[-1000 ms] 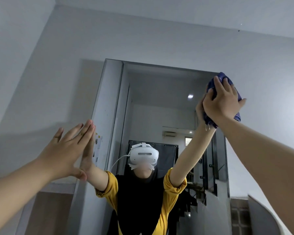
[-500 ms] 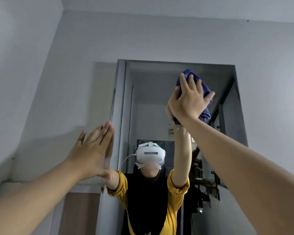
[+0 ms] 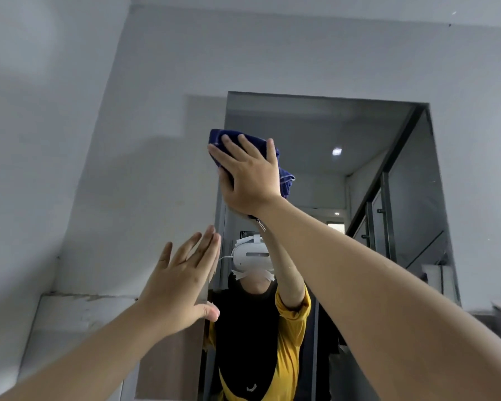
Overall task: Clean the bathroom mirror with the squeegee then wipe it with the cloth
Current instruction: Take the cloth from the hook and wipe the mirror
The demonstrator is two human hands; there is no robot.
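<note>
The tall rectangular mirror (image 3: pixel 368 134) hangs on the grey wall ahead and reflects me. My right hand (image 3: pixel 248 176) presses a bunched dark blue cloth (image 3: pixel 284 175) flat against the glass near the mirror's upper left part, fingers spread and straight over the cloth. My left hand (image 3: pixel 182 280) is flat with straight fingers against the wall at the mirror's left edge, lower down, holding nothing. No squeegee is in view.
The grey wall (image 3: pixel 145 175) surrounds the mirror. A pale ledge (image 3: pixel 81 311) runs below at the left. A brown panel (image 3: pixel 168 369) sits under my left hand. The reflection shows a stair rail and ceiling lights.
My right hand has swept the cloth leftward across the top of the mirror, from its upper right corner to its upper left. My left hand has stayed flat at the mirror's left edge.
</note>
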